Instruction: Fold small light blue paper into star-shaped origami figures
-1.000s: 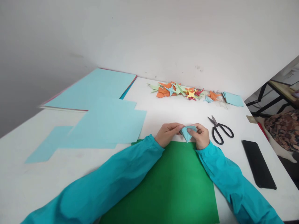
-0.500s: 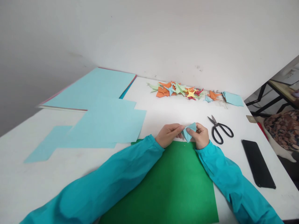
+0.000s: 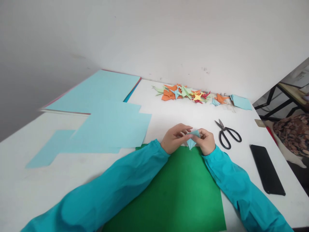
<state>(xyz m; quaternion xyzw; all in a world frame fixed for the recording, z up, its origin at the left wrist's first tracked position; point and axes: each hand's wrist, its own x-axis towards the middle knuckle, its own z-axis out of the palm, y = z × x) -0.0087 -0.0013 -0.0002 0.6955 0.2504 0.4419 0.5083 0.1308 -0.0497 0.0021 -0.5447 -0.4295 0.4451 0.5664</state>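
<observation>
A small folded piece of light blue paper [image 3: 191, 144] is held between my two hands, its pointed end facing down toward me. My left hand [image 3: 175, 138] grips its left side, thumb in front and fingers curved behind the upper edge. On the other side my right hand [image 3: 205, 140] pinches it, with the thumb across the front. Both hands are just over the far edge of a green sheet [image 3: 181, 190] lying on the white table. Parts of the paper are hidden by the thumbs.
Black-handled scissors [image 3: 227, 133] and a black phone-like slab [image 3: 267, 169] lie to the right. Light blue sheets [image 3: 108, 129] spread across the left. Along the wall sit colourful folded paper figures [image 3: 185, 92] and a stack of blue squares [image 3: 241, 102].
The folded paper has shifted slightly left and down, its tip now lower. My left thumb has moved onto its front, and the left fingers have lifted a little.
</observation>
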